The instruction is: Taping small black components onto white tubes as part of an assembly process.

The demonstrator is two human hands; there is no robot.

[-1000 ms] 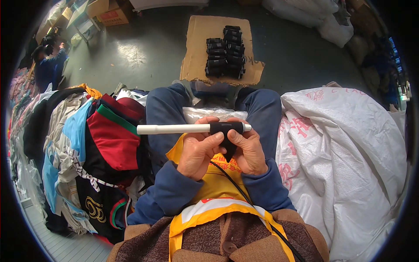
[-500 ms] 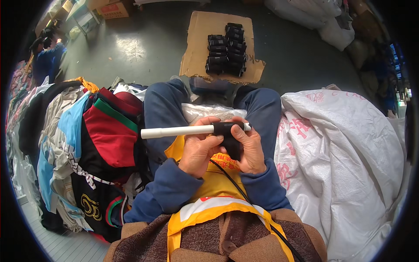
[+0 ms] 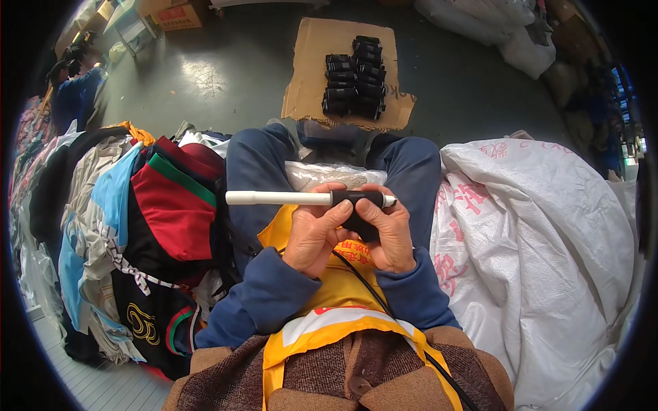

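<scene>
A white tube [image 3: 274, 198] lies crosswise in front of me, its long bare end to the left and a short end past the right fingers. Black fabric [image 3: 358, 197] is wrapped around its right part, and a loose portion hangs below between my palms. My left hand [image 3: 314, 229] is closed, with its thumb pressed to the lower left edge of the wrapped fabric. My right hand [image 3: 389, 229] is closed as well, its thumb on the fabric and fingers behind the tube. Fingers behind the fabric are mostly hidden.
Several black fabric rolls [image 3: 356, 79] sit in two rows on a cardboard sheet [image 3: 312, 61] on the floor ahead. Heaped clothes [image 3: 171, 212] flank me on the left, a large white woven sack [image 3: 534, 253] on the right. A black cable [image 3: 370, 288] crosses my yellow apron [image 3: 329, 298].
The tube has become more level and shifted slightly right. Less black fabric hangs below it. My left thumb has moved up onto the fabric, close to the right thumb.
</scene>
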